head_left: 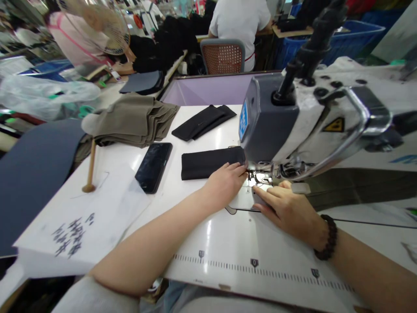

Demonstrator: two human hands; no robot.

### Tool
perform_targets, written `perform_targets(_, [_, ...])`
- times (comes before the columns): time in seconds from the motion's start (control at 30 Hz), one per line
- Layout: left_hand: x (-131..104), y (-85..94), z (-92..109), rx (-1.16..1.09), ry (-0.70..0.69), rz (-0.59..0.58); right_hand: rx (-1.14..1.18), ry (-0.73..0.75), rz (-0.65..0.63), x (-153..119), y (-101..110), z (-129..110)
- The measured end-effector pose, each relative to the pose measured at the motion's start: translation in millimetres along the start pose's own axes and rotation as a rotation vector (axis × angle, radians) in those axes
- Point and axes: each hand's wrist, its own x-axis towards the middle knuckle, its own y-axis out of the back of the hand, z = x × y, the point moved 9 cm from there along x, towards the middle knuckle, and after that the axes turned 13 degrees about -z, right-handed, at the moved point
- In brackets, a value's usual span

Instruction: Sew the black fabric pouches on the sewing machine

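Along the lower edge of the frame, shows a printed scale (254, 263) on the white table (182, 234). Wears a beaded bracelet (329, 237) on the right wrist, right of centre. Lays the right hand (286, 211) beside the needle plate (241, 198), forefinger stretched out, thumb parted from it and released, other fingers curled; cannot tell whether the curled ones touch anything. Rests the left hand (224, 184) at the centre over the right end of the black folded cloth (206, 164), with fingers spread nearly flat and pressing rather than clenched. Has that cloth lying level, its right end just beside the presser foot (252, 176).

At lower left, has a handwritten paper sheet (114, 208) with a wooden stick (91, 169) upright or tilted over it, and near it, left of centre, a dark phone (153, 167). To the right, faces the sewing machine (270, 121). Beyond the cloth, shows black folded pieces (203, 121), with stacked brown cloths (130, 119) to their left. At the top, shows a person in white (239, 26) by a chair (223, 58), a blue basket (355, 41) at upper right, and, at upper left, a fan (110, 30) near a person in pink (71, 39).
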Motion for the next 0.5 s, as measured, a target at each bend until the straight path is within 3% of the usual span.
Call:
perform_targets(0.1, [2,-2.3,-6,0.046,0.152,-0.054,0.013,-0.001,-0.020,0,-2,1])
perform_targets(0.2, [-4,2.1,-31,-0.014,0.321,-0.093,0.026,0.003,-0.038,0,-2,1])
perform_targets(0.33, [-37,39.2,-79,-0.145,0.474,-0.041,0.033,-0.001,-0.050,0,-1,1])
perform_targets(0.37, [-53,55.5,-94,-0.297,0.537,0.094,0.031,0.000,-0.052,-1,-1,1])
perform_targets(0.4, [-64,67.7,-101,-0.488,0.510,0.224,0.025,0.001,-0.052,-1,-2,1])
perform_targets(0.47, [-77,71.8,-104,-0.951,0.351,0.375,0.010,0.004,-0.051,-1,-2,1])
perform_targets(0.5, [-79,64.9,-101,-1.139,0.281,0.389,0.003,0.006,-0.049,-1,-2,1])
